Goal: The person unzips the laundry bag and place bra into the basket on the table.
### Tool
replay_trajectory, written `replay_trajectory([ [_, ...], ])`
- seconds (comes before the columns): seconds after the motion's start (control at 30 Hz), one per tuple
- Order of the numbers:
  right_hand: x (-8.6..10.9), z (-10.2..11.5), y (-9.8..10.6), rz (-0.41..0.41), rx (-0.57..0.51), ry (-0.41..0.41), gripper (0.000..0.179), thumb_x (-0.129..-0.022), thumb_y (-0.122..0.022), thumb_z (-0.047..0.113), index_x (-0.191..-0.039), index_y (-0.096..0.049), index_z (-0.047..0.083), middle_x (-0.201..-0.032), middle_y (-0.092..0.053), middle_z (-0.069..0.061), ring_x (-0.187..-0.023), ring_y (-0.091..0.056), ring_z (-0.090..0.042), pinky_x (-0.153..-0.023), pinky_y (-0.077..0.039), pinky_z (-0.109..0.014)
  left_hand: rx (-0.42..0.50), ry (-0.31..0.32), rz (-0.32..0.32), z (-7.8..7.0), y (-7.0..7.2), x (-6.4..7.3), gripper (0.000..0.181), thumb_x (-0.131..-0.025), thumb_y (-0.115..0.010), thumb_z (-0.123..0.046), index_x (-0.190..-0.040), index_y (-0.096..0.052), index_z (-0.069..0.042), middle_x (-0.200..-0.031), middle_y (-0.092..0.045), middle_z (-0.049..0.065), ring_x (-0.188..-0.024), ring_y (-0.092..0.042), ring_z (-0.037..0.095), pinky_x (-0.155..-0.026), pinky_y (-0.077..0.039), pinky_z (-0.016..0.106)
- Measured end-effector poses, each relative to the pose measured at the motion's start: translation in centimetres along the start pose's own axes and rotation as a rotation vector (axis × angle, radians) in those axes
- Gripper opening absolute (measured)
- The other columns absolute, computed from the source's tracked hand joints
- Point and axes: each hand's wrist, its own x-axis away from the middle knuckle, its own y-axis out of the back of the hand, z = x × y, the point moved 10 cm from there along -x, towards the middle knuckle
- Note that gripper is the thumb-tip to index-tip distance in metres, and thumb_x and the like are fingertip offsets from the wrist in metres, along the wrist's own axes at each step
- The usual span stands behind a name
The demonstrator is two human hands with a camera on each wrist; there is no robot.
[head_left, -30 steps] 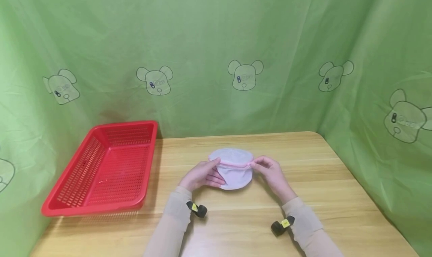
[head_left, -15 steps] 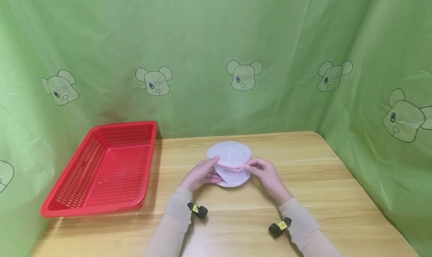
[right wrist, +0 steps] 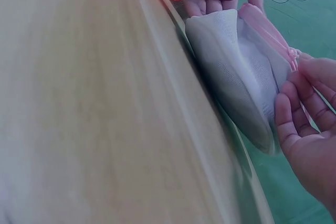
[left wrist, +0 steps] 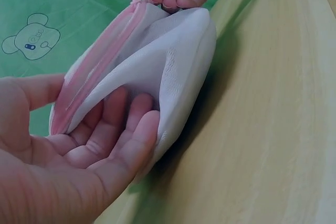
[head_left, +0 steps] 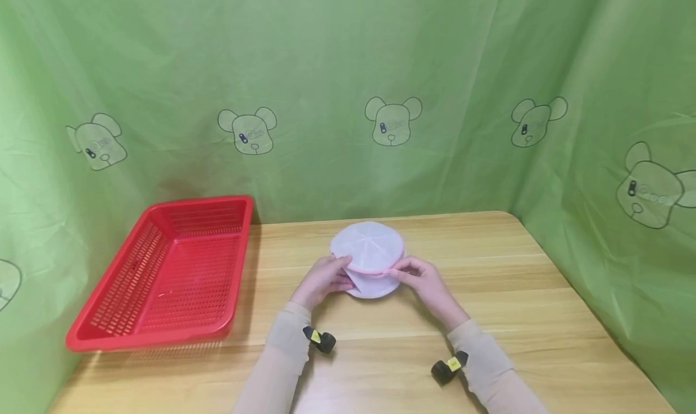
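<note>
Left hand (head_left: 322,279) grips white pouch (head_left: 370,245); right hand (head_left: 428,285) pinches pink zip pull (right wrist: 293,55). Bear-print lettering (head_left: 396,126), yellow wrist labels (head_left: 454,364): can't read reliably.

2 bare hands (head_left: 319,280), beige cuffs (head_left: 288,331), 2 black wrist cameras (head_left: 444,371) with yellow labels (head_left: 454,363)
</note>
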Motion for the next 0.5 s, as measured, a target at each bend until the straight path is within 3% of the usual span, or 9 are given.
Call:
replay_trajectory([
  [0.5,-0.02,-0.09,-0.04,-0.010,0.035,-0.002,0.027,-0.086,-0.073,0.019,-0.102,-0.066,-0.003,-0.096,-0.068,0.000,-0.095,-0.061,-0.009,-0.088,-0.050,-0.019,0.042,-0.020,-0.035,0.06,0.55,-0.10,0.031,-0.095,-0.056,-0.015,-0.117,-0.055,0.008,-0.079,-0.066,0.004,-0.070,-0.065,0.012,-0.075,-0.061,0.031],
])
